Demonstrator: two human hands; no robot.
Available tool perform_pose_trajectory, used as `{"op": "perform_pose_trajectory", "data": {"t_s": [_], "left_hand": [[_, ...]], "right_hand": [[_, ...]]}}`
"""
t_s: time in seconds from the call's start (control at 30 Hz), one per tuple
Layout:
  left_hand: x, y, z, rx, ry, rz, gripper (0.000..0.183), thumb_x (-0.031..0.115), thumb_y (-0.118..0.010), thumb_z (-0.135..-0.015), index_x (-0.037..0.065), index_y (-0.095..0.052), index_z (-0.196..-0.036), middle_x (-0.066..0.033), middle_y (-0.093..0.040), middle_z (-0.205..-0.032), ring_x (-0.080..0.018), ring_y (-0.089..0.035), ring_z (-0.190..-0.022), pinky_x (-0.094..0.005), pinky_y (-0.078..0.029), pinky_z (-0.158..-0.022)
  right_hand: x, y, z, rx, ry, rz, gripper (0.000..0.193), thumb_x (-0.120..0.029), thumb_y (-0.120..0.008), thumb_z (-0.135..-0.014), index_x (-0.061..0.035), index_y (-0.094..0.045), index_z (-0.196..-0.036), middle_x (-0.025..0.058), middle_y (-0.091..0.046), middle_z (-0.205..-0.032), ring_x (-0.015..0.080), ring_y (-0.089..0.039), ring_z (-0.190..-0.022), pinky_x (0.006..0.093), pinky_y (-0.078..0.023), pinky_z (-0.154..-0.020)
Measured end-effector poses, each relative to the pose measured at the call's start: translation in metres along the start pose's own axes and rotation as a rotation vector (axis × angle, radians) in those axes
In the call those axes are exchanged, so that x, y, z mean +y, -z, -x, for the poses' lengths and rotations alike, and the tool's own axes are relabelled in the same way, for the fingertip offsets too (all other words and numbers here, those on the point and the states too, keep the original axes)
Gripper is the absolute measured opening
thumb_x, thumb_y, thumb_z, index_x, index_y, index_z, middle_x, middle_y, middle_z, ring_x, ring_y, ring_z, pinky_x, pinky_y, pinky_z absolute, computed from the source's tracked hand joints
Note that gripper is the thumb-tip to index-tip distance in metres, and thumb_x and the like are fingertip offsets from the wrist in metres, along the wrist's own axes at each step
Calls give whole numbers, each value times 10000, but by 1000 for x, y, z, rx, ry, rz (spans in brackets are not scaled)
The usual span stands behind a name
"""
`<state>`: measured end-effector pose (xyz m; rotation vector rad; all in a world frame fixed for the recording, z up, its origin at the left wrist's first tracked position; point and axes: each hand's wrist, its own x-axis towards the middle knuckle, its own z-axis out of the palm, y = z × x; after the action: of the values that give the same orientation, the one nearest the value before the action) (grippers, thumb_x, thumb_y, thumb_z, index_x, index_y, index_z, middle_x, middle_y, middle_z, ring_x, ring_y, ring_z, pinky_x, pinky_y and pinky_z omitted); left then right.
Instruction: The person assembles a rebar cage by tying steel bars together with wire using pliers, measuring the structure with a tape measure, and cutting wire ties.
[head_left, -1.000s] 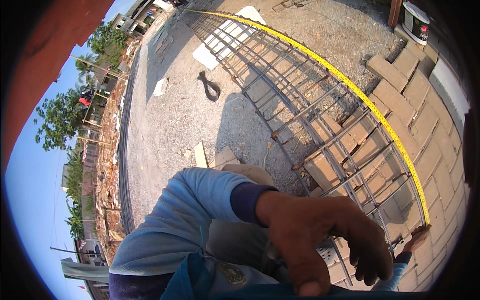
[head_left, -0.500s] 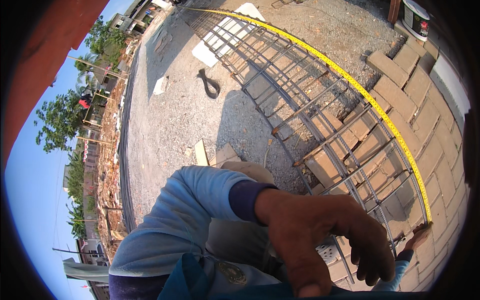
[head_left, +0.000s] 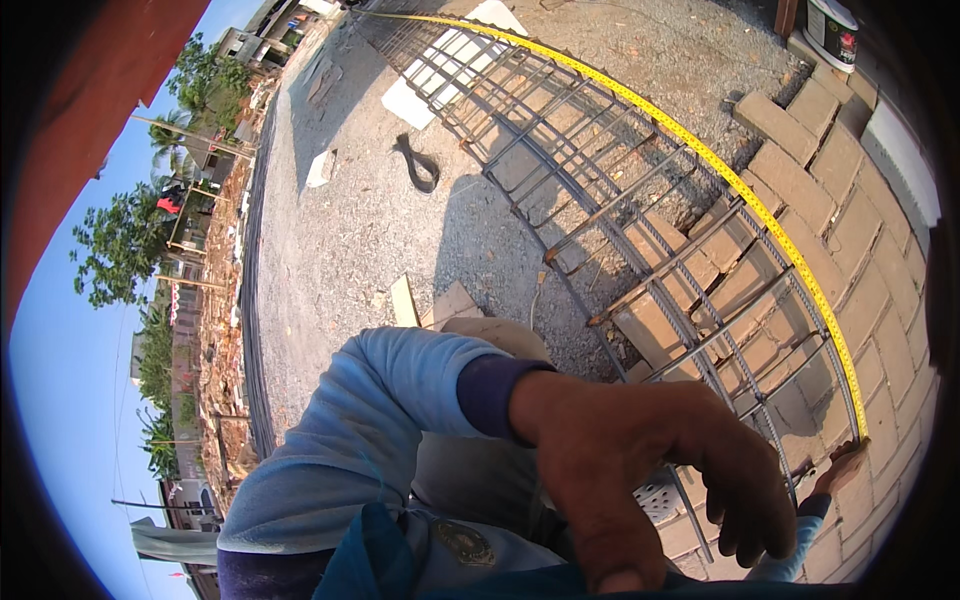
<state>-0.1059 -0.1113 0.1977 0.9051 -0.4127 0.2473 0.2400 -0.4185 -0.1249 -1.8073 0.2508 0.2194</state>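
Note:
A long yellow tape measure [head_left: 722, 172] runs in a curve along the right side of a steel rebar cage [head_left: 640, 262]. My right hand [head_left: 843, 468] is at the tape's near end, low at the right, fingers closed on it beside the last bars. Large in the foreground, my left hand [head_left: 650, 460] hangs in front of the cage's near end with fingers bent and apart, thumb pointing down. Nothing shows in its grasp. It hides some of the near bars. The tape's far end is too small to make out.
Paving bricks [head_left: 860, 270] lie under and right of the cage. A loop of dark tie wire [head_left: 418, 165] rests on the gravel, with a white board [head_left: 408, 102] under the far bars. A bundle of long rods [head_left: 250, 250] runs along the left. A bucket [head_left: 832, 35] stands far right.
My right hand and the tape's near end sit very slightly farther right, with a small shift of the whole view. Both hands keep their pose.

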Motion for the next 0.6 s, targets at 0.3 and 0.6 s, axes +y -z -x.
{"op": "perform_pose_trajectory", "data": {"t_s": [0.3, 0.6], "left_hand": [[-1, 0, 0, 8, -14, -10, 894, 536, -846, -617, -88, -596, -1205, -182, -658, -1123, -243, -638, -1034, -344, -493, -899], [22, 2, 0, -39, 203, -101, 837, 481, -892, -600, -13, -592, -1206, -89, -666, -1049, -172, -647, -943, -297, -507, -795]], "right_hand": [[-7, -5, 7, 4, 6, -6, 406, -497, -487, -953, -145, -457, -751, -27, -380, -618, 93, -353, -533, 262, -277, -509], [-19, -13, 20, 44, 28, 20, 388, -492, -491, -950, -146, -466, -776, -31, -391, -639, 90, -363, -545, 259, -288, -512]]}}
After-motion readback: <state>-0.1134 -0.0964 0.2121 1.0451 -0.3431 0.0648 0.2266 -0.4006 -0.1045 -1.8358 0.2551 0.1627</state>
